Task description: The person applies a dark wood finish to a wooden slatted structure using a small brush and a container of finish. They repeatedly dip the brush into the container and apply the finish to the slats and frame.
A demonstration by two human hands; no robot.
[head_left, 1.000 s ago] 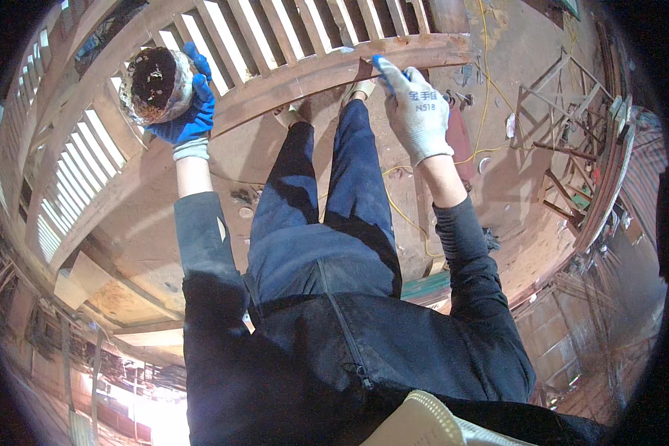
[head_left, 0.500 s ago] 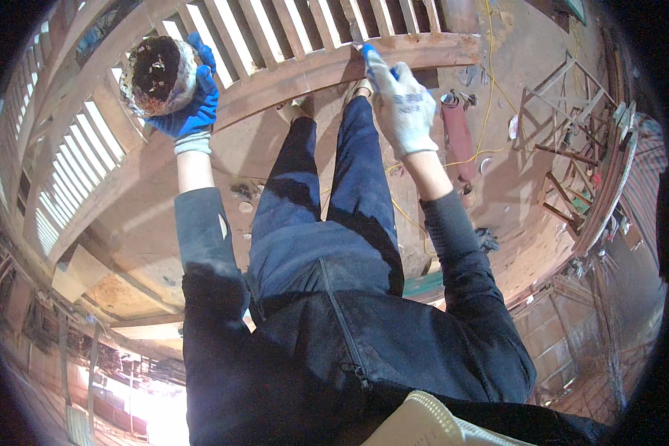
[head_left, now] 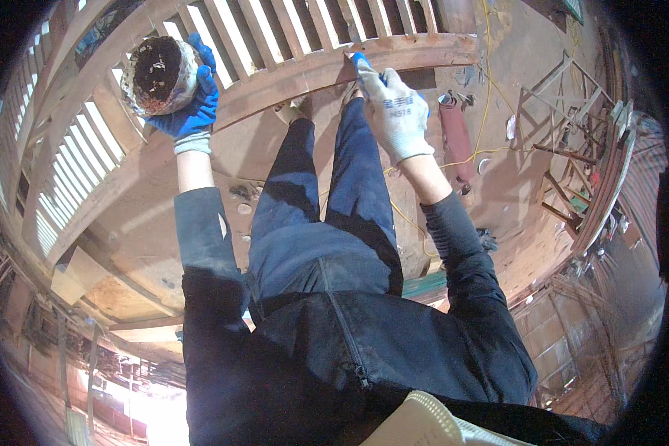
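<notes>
My left hand point(head_left: 193, 108), in a blue glove, holds up a round bowl-like container point(head_left: 158, 74) with dark stuff inside, at the upper left. My right hand point(head_left: 394, 108), in a white glove with blue fingertips, rests on the reddish wooden rail point(head_left: 312, 70) of a slatted railing ahead of me; whether it holds a small tool I cannot tell. My legs in blue trousers point(head_left: 327, 215) stand between the two arms, feet near the rail.
White-lit slats of the railing point(head_left: 238, 30) run across the top and left. A dark red rolled object point(head_left: 457, 137) and a yellow cord point(head_left: 490, 89) lie on the wooden floor at right. Wooden frames point(head_left: 565, 141) stand further right.
My right hand has slid left along the rail and slightly upward. The left hand with the container has risen a little.
</notes>
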